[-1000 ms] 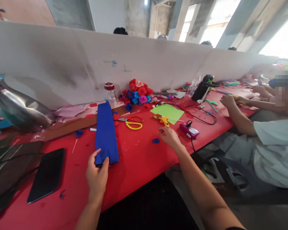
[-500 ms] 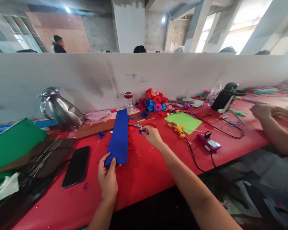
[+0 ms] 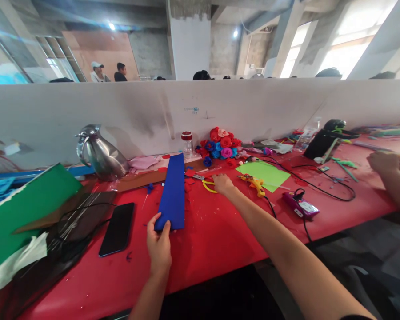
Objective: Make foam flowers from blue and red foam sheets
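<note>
My left hand pinches the near end of a long dark blue strip, thumb on top. The strip's far end reaches toward the back of the table. My right hand is down at the yellow handles of a pair of pliers, fingers bent against the handle ends. Its fingertips are partly hidden. The pliers' metal head points left toward red scraps. A yellow glue gun lies to the right of my right hand, over a lime green sheet.
Flower heads and a red-lidded jar stand by the white partition. A metal jug, a phone and green sheets are left. A purple power strip with cords lies right. Another person's hand works beyond.
My right hand has moved slightly right; the small blue piece in its fingers no longer shows, and the yellow handles now do. My left hand keeps the blue strip. The view has shifted.
</note>
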The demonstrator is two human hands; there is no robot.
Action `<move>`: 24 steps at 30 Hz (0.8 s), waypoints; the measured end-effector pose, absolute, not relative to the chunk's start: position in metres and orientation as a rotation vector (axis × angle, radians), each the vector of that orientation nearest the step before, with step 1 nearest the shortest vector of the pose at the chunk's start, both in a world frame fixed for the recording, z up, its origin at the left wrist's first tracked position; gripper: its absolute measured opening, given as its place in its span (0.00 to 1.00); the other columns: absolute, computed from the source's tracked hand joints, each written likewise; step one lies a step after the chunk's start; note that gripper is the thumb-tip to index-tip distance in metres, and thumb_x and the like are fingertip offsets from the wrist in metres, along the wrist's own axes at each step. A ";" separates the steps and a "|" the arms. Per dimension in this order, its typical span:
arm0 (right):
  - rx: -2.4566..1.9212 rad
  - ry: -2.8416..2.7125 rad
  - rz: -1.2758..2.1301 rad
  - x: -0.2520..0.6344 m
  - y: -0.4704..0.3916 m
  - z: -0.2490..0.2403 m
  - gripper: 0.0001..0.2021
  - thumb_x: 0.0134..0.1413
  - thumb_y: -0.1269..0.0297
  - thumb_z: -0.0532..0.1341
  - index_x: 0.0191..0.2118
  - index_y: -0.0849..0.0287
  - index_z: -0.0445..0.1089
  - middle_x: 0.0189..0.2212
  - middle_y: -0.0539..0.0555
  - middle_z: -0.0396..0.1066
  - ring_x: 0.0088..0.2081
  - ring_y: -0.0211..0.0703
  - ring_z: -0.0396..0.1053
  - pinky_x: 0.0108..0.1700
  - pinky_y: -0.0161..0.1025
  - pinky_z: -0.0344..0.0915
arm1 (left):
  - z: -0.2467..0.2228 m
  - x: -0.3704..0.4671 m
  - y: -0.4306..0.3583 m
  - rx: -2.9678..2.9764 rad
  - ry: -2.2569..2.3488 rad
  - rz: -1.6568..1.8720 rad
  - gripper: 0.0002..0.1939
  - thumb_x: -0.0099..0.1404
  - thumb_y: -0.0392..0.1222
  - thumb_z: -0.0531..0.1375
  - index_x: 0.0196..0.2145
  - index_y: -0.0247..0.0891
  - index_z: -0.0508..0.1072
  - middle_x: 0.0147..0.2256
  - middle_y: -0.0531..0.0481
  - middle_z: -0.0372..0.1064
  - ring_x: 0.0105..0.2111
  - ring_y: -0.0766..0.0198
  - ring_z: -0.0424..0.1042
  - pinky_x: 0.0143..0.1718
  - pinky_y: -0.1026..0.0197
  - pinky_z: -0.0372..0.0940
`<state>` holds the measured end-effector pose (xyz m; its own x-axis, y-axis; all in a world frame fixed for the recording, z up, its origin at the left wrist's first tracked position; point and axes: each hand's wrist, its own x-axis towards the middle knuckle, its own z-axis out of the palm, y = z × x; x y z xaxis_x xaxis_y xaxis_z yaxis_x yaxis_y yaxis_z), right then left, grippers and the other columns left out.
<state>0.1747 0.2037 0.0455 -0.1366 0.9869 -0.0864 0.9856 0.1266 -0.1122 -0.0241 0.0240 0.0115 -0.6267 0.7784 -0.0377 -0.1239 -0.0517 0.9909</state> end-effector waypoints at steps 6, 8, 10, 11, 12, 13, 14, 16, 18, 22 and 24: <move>-2.014 -2.461 0.251 0.172 0.197 0.051 0.23 0.51 0.65 0.61 0.54 0.61 0.59 0.49 0.66 0.69 0.49 0.55 0.70 0.45 0.45 0.66 | 0.005 -0.026 0.027 0.834 1.641 1.668 0.21 0.57 0.46 0.60 0.49 0.42 0.65 0.48 0.44 0.66 0.42 0.59 0.70 0.44 0.56 0.67; -1.977 -2.482 0.276 0.173 0.194 0.052 0.22 0.52 0.68 0.60 0.54 0.59 0.60 0.50 0.66 0.68 0.51 0.55 0.68 0.47 0.44 0.65 | 0.002 -0.027 0.028 0.850 1.647 1.672 0.22 0.57 0.46 0.60 0.49 0.42 0.65 0.48 0.45 0.66 0.43 0.59 0.70 0.46 0.55 0.66; -1.967 -2.471 0.325 0.174 0.192 0.053 0.23 0.50 0.69 0.61 0.53 0.59 0.61 0.49 0.66 0.69 0.51 0.56 0.69 0.47 0.45 0.65 | 0.002 -0.026 0.028 0.831 1.642 1.694 0.22 0.57 0.45 0.61 0.50 0.42 0.65 0.48 0.45 0.67 0.44 0.59 0.70 0.46 0.56 0.66; -1.969 -2.451 0.355 0.174 0.191 0.053 0.24 0.48 0.69 0.62 0.53 0.59 0.60 0.48 0.66 0.69 0.51 0.57 0.69 0.47 0.46 0.65 | 0.002 -0.026 0.028 0.806 1.629 1.708 0.23 0.57 0.44 0.61 0.50 0.42 0.64 0.48 0.45 0.67 0.43 0.59 0.70 0.45 0.57 0.67; -1.975 -2.423 0.388 0.175 0.190 0.054 0.26 0.47 0.69 0.63 0.54 0.58 0.60 0.47 0.65 0.70 0.50 0.58 0.69 0.46 0.47 0.65 | 0.004 -0.026 0.027 0.766 1.608 1.727 0.23 0.57 0.43 0.62 0.50 0.42 0.64 0.48 0.45 0.67 0.43 0.60 0.71 0.43 0.59 0.68; -1.984 -2.386 0.423 0.176 0.188 0.054 0.27 0.46 0.68 0.63 0.54 0.58 0.60 0.46 0.65 0.71 0.49 0.59 0.70 0.45 0.48 0.66 | 0.006 -0.026 0.027 0.711 1.580 1.749 0.24 0.57 0.42 0.62 0.51 0.43 0.64 0.47 0.45 0.68 0.42 0.61 0.71 0.41 0.60 0.68; -1.994 -2.342 0.462 0.177 0.186 0.054 0.27 0.45 0.67 0.64 0.54 0.59 0.60 0.46 0.66 0.71 0.48 0.60 0.70 0.44 0.48 0.66 | 0.009 -0.026 0.027 0.641 1.544 1.769 0.24 0.57 0.40 0.62 0.51 0.43 0.63 0.46 0.45 0.69 0.40 0.62 0.72 0.39 0.62 0.69; -1.995 -2.249 0.549 0.179 0.181 0.053 0.26 0.45 0.65 0.64 0.52 0.60 0.62 0.45 0.67 0.70 0.47 0.62 0.70 0.43 0.49 0.66 | 0.018 -0.027 0.028 0.463 1.454 1.796 0.24 0.56 0.35 0.63 0.50 0.43 0.64 0.40 0.48 0.71 0.34 0.66 0.73 0.33 0.65 0.69; -1.945 -2.167 0.655 0.181 0.175 0.050 0.22 0.44 0.66 0.64 0.49 0.60 0.65 0.45 0.67 0.71 0.47 0.62 0.70 0.42 0.46 0.65 | 0.030 -0.030 0.034 0.285 1.368 1.788 0.20 0.55 0.29 0.63 0.44 0.40 0.67 0.34 0.50 0.71 0.28 0.70 0.72 0.28 0.69 0.67; -1.721 -2.005 0.934 0.187 0.163 0.048 0.13 0.48 0.65 0.61 0.42 0.59 0.68 0.36 0.59 0.72 0.38 0.49 0.72 0.34 0.37 0.64 | 0.070 -0.039 0.058 0.180 1.252 1.762 0.09 0.54 0.23 0.60 0.29 0.35 0.69 0.26 0.53 0.70 0.21 0.74 0.68 0.21 0.73 0.62; -1.604 -1.906 1.103 0.190 0.157 0.050 0.10 0.51 0.62 0.58 0.39 0.60 0.67 0.28 0.55 0.70 0.28 0.41 0.69 0.28 0.34 0.62 | 0.096 -0.044 0.077 0.199 1.196 1.794 0.10 0.54 0.22 0.60 0.26 0.35 0.68 0.24 0.54 0.69 0.19 0.74 0.66 0.18 0.74 0.60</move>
